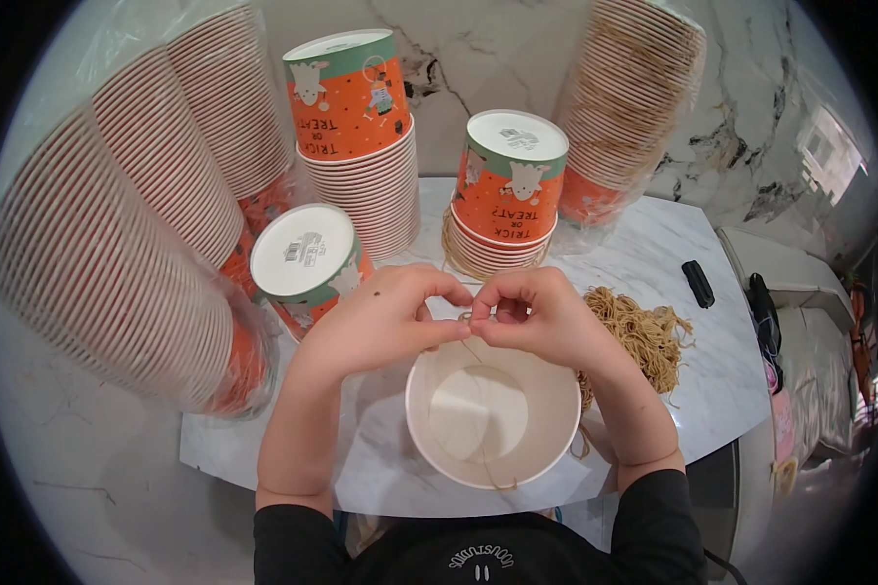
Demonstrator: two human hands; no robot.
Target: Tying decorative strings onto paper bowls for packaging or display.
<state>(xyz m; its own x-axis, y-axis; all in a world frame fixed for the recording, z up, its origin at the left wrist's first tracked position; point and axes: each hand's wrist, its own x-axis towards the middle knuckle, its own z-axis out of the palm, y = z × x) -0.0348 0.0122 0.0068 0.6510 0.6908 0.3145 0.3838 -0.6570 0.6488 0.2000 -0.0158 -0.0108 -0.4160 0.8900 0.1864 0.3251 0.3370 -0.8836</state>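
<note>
An open white paper bucket (544,419) stands upright in front of me at the table's near side. Over its far rim my left hand (388,310) and my right hand (534,310) meet, thumbs and forefingers pinched together. Between the fingertips is a thin tan twine (466,316), partly hidden by the fingers. A strand runs down into the bucket, and a bit of it shows at the near rim. A tangled heap of tan twine (644,336) lies beside my right forearm.
Upside-down orange and green paper buckets stand nearby: a single one (302,255), a tall stack (361,190) and a shorter stack (512,190). Plastic-wrapped bucket stacks (117,234) fill the left; another wrapped stack (629,93) is back right. A small black object (698,284) lies right.
</note>
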